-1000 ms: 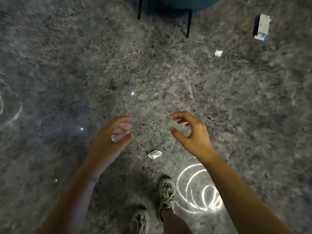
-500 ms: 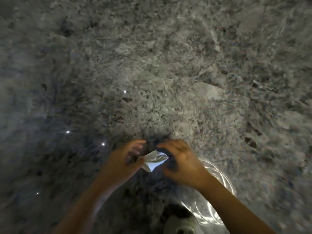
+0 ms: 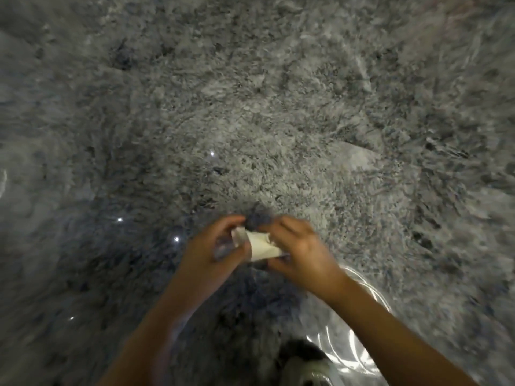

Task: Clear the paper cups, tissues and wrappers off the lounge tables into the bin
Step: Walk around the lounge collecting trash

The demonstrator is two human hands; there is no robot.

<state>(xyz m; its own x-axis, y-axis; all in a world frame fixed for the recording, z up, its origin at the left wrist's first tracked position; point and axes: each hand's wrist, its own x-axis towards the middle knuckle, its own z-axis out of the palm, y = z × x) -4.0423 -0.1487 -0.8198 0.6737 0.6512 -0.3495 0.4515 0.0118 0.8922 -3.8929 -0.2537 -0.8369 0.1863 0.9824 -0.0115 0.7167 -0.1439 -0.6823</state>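
A pale shoe [image 3: 306,369] shows at the bottom edge; just beyond it the left hand [image 3: 214,252] and right hand [image 3: 301,252] both pinch a crumpled white wrapper [image 3: 262,245] between them. The shaggy grey rug [image 3: 250,107] spreads beyond.

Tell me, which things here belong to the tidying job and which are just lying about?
Part of the job: crumpled white paper, held between left hand and right hand.
Just there: shaggy grey carpet, shoe.
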